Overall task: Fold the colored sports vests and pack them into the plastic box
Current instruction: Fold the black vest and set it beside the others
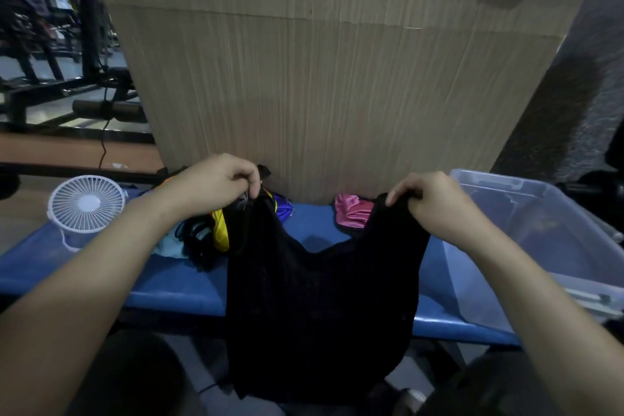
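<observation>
While the black vest (317,297) hangs over the near edge of the blue bench (175,284), the left hand (216,179) and right hand (435,203) pinch its shoulder straps. At right sits the plastic box (540,213); more vests (202,233) lie piled far left.

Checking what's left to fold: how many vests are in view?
About 4: black vest held up, pink vest behind it, purple vest and yellow vest in the left pile; more may be hidden.

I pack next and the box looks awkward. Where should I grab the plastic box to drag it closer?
Probably grip the plastic box by its near rim, coming from above: it lies open-topped on the blue bench, and that lipped edge faces you, unobstructed.
</observation>
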`<action>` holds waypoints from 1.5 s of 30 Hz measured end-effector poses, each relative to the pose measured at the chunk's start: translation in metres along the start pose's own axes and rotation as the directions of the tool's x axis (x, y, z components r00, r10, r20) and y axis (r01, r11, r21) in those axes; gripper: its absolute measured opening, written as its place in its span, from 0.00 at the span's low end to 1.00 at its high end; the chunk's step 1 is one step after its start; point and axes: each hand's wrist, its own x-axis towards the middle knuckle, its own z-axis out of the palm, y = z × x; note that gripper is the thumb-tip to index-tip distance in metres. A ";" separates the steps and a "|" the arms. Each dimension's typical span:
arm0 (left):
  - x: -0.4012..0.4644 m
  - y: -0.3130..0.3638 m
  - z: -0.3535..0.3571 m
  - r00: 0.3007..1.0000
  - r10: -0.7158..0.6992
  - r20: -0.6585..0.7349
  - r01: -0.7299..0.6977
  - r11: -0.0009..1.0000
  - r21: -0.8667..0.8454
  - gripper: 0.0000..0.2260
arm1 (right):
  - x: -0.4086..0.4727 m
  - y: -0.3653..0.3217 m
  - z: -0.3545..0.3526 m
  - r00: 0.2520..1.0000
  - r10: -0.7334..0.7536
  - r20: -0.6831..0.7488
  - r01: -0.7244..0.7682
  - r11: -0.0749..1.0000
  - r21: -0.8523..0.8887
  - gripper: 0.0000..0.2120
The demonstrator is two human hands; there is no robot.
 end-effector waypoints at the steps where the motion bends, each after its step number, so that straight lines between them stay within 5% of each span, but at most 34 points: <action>1: -0.001 -0.002 0.005 1.000 -0.011 0.011 0.011 1.000 -0.001 0.16 | -0.002 0.001 0.004 1.000 -0.007 0.020 0.007 1.000 0.006 0.26; 10: 0.003 -0.026 0.031 0.997 -0.073 -0.001 0.073 0.997 -0.003 0.06 | -0.006 0.023 0.030 1.000 -0.008 0.017 0.007 0.999 0.039 0.20; 15: 0.003 -0.041 0.023 0.999 0.017 0.031 -0.018 1.000 0.019 0.09 | -0.001 0.030 0.033 0.997 -0.070 -0.041 0.069 0.997 -0.031 0.27; 23: 0.003 -0.068 0.039 0.986 -0.094 0.136 0.068 0.980 0.186 0.17 | 0.001 0.035 0.060 0.990 -0.014 0.142 0.058 0.951 -0.305 0.25; 29: 0.001 -0.066 0.049 0.988 -0.055 0.146 0.032 0.987 0.160 0.11 | -0.001 0.022 0.062 0.994 -0.009 0.107 0.031 0.977 -0.209 0.11; 34: -0.002 -0.067 0.054 0.991 -0.031 0.129 0.015 0.993 0.121 0.20 | -0.003 0.022 0.065 0.989 0.039 0.143 -0.011 0.981 -0.196 0.24; 37: 0.001 -0.067 0.059 0.983 -0.145 0.116 0.116 0.968 0.223 0.29 | -0.003 0.025 0.067 0.981 0.085 0.177 -0.042 0.972 -0.232 0.30; 41: 0.004 -0.072 0.065 0.945 -0.299 0.134 0.238 0.908 0.344 0.21 | -0.005 0.030 0.072 0.978 0.100 0.185 -0.052 0.967 -0.248 0.25; 45: 0.001 -0.077 0.068 0.955 -0.268 0.123 0.215 0.919 0.331 0.10 | -0.006 0.027 0.075 0.987 0.095 0.127 -0.067 0.976 -0.209 0.20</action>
